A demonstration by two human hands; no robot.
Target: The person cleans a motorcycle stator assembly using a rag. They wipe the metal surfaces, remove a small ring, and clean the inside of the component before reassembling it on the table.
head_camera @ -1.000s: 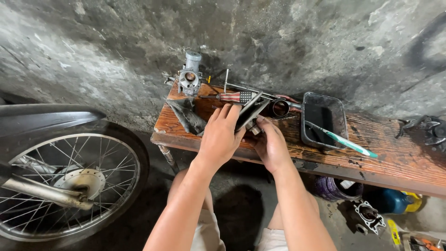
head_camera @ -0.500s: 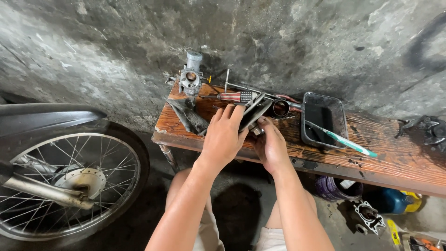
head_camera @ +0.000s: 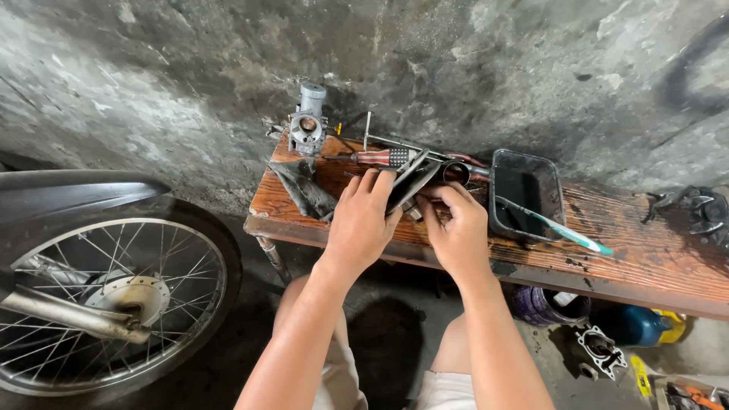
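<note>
Head view, looking down at a person seated before a rough concrete wall [head_camera: 471,61]. Largest item: a spoked motorcycle wheel [head_camera: 106,296] w/ dark mudguard at far left, close to the person's left knee. Next, a long wooden worktop [head_camera: 623,250], oil-stained, running from centre to right edge of view.

On the worktop, back to front: a carburettor body [head_camera: 305,125] standing at the back left corner near the wall; a black rectangular tray [head_camera: 527,193] w/ a green-and-white toothbrush [head_camera: 558,228] lying across its rim; a screwdriver [head_camera: 383,157] w/ striped handle; a dark rag [head_camera: 302,188] near the left end.

Left hand [head_camera: 363,224] has its grip clamped around a long grey metal part [head_camera: 410,181], held tilted just above the worktop's front half. Right hand [head_camera: 459,231] has fingertips pinched together on something small at the part's lower end; what it is can't be told, as fingers hide it.

Risks, as judged: the small piece is worked right over the worktop's front edge, so a slip would likely drop it to the cluttered floor, among a purple tub [head_camera: 548,305] and loose engine bits. Oily fingers make that more likely. An elbow swing rightward could knock the toothbrush or tray.

Room: open worktop lies right of the tray; left side is tight, w/ the rag & carburettor near the end edge.
</note>
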